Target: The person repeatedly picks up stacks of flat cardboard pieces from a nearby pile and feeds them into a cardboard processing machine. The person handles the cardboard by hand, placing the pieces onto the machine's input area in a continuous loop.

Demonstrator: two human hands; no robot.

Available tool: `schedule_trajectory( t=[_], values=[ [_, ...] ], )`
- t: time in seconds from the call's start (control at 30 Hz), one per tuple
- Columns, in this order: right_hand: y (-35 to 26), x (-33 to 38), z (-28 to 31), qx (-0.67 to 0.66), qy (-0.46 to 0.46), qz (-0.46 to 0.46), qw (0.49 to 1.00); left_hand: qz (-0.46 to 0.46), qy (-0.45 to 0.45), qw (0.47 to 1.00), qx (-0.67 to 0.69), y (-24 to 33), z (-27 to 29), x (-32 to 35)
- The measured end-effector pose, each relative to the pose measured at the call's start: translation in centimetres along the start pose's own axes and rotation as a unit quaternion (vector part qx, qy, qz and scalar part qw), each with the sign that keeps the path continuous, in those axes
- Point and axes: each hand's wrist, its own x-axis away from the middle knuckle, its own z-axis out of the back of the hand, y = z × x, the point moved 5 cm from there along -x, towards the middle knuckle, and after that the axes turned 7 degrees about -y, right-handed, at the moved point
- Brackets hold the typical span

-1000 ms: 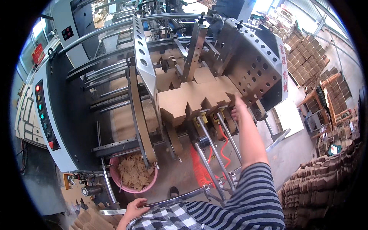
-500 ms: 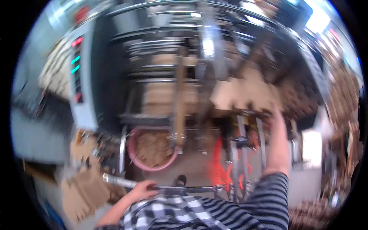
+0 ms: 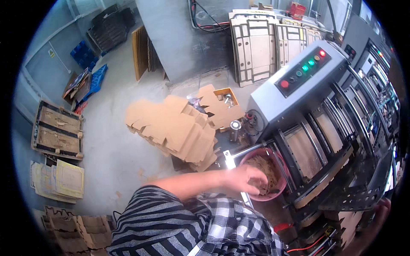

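Observation:
My left hand (image 3: 244,177) hangs over the metal rail (image 3: 229,158), beside a pink basin (image 3: 283,167) filled with brown cardboard scraps (image 3: 262,168). Its fingers are loosely bent and apart, with nothing seen in them. At the right edge, dim and blurred, my right hand (image 3: 379,212) is beside the black perforated plate (image 3: 354,198) of the machine. Its grip cannot be made out. Cardboard pieces (image 3: 348,224) show below that plate. The machine's grey control panel (image 3: 301,73) has red and green lights.
Die-cut cardboard blanks (image 3: 179,128) are stacked left of the machine, near a small box of metal parts (image 3: 226,98). Large cutting boards (image 3: 255,49) lean against the wall. More boards (image 3: 68,181) and brown cardboard (image 3: 81,232) lie along the left.
My view has swung left, bringing the floor and the blanks into sight. My left hand is now by the basin; my right hand is at the view's right edge.

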Motion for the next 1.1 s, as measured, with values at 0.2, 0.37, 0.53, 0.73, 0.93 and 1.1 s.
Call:
schedule_trajectory(
  t=[0.2,0.37,0.53,0.73,0.93,1.1],
  values=[
    [4.4,14.3,-38.0,0.033,-0.530,-0.201,0.823,0.014,0.381,0.925,0.012,-5.7,19.0,15.0],
    [10.2,28.5,-58.0,-0.063,-0.611,-0.405,0.677,0.237,0.619,0.741,-0.104,-16.4,35.8,34.8],
    [9.9,34.0,-66.3,-0.009,-0.617,-0.473,0.628,0.495,0.636,0.530,-0.262,-23.3,42.3,50.1],
    [10.5,34.6,-68.1,-0.015,-0.549,-0.503,0.667,0.540,0.521,0.651,-0.112,-28.4,43.9,51.2],
    [9.5,32.8,-68.0,-0.177,-0.441,-0.517,0.712,0.563,0.409,0.695,-0.181,-25.6,42.6,46.2],
    [11.2,31.6,-67.0,-0.242,-0.401,-0.547,0.694,0.484,0.428,0.743,-0.175,-29.1,43.5,48.1]
  ],
)
